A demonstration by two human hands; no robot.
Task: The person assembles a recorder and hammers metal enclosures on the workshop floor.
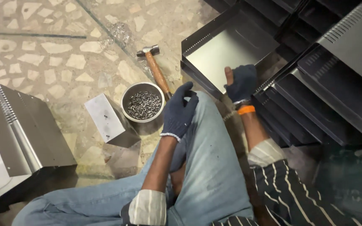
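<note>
My right hand (241, 83), in a dark glove with an orange band at the wrist, grips the near edge of a black sheet-metal tray (227, 52) that leans among other trays. My left hand (179, 113), also gloved, hovers over my raised knee with fingers loosely curled and holds nothing. It is close to a steel bowl (143, 103) full of small metal pieces. A wooden-handled hammer (156, 69) lies on the floor just beyond the bowl.
Stacked black metal trays (327, 92) fill the right side. A small metal block (107, 119) lies left of the bowl. A larger grey metal housing (17, 125) sits at the left edge. The floor is stone mosaic (47, 54).
</note>
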